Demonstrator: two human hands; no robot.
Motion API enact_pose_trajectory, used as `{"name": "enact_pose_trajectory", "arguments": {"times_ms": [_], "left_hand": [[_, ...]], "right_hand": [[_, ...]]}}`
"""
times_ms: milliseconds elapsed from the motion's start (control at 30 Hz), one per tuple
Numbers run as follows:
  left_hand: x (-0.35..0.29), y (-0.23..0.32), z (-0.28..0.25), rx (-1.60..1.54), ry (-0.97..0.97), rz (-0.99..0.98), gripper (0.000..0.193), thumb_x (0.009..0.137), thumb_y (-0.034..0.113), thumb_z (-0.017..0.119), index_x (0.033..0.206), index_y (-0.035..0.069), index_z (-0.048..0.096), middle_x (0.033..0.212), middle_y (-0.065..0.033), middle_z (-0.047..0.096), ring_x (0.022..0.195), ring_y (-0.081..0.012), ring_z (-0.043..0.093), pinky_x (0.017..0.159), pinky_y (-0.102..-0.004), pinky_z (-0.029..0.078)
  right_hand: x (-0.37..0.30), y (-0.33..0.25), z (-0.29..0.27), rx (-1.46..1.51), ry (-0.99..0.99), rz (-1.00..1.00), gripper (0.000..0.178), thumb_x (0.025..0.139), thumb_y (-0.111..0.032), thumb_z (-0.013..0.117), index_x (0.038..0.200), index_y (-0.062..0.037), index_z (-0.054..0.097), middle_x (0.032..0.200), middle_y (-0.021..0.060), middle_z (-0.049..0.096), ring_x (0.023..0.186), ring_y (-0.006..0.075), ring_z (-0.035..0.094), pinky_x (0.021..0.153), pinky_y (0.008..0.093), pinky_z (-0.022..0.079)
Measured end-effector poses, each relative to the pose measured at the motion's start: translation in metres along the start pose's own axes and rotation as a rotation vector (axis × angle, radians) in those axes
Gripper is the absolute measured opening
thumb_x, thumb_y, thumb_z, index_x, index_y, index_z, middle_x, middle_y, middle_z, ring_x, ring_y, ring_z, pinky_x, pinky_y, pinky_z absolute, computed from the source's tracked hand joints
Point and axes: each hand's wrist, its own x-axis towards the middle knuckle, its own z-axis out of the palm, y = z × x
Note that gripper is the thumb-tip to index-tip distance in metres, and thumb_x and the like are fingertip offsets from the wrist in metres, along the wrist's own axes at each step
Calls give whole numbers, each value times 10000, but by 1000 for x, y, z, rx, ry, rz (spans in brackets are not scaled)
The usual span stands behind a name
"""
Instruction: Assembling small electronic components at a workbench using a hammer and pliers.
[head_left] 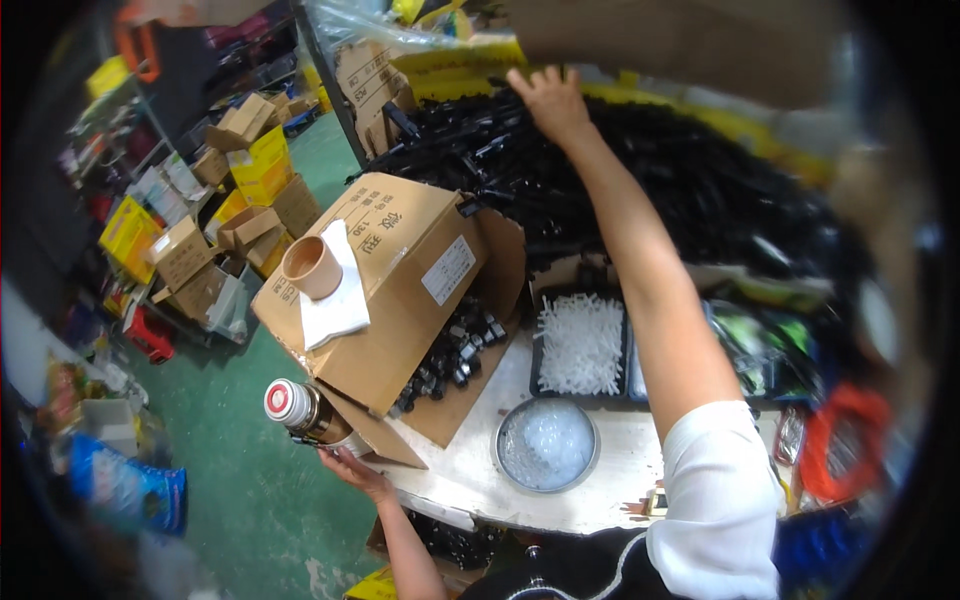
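"Where is your right hand?"
"Your right hand [553, 103] reaches to the far side of the heap of black parts [660, 190], open, fingers spread."
"And your left?"
"Your left hand [358, 478] is at the base of the capped bottle [325, 425], beside the cardboard box [405, 208]; I cannot tell whether you grip it."
"What else is near you?"
"A brown cup [312, 268] on the box, and a round bowl [498, 452] on your tabletop [625, 475]."
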Motion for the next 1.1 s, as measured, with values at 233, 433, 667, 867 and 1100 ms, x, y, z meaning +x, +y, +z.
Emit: {"name": "enact_pose_trajectory", "arguments": {"times_ms": [233,433,667,867,1100], "left_hand": [[-3,4,-6,33,2,25,530,948,334,402,1315,-40,318,1313,-168,367,1183,-252,374,1007,-338,260],[-5,-5,-5,-4,22,-14,562,945,313,432,1348,-40,260,1361,-177,308,1234,-249,337,1048,-353,237],[8,-12,4,-62,62,9,532,922,258,494,1319,-42,306,1315,-183,367,1169,-256,407,993,-353,329],[9,-13,-2,-44,101,16,523,899,271,543,1272,-42,352,1230,-168,427,1092,-236,449,956,-342,343],[7,-41,-12,-71,198,153,499,877,275,579,1217,-38,391,1141,-186,450,1029,-248,464,890,-352,395]], "right_hand": [[-20,81,-15,15,-441,542,554,810,-153,470,1348,-147,340,1365,156,379,1292,343,294,1002,645,187],[-60,132,-25,71,-589,710,639,790,-219,487,1394,-165,285,1426,161,290,1330,365,226,987,663,186],[-109,194,-42,-33,-568,413,565,755,-252,541,1303,-231,404,1341,132,410,1265,369,335,934,660,271],[-214,127,-130,72,-571,311,597,710,-227,637,1284,-230,471,1317,51,468,1225,306,406,927,622,300],[-348,97,-251,422,-710,230,445,752,-247,626,1178,-161,528,1163,91,495,1145,286,405,912,483,285]]}}
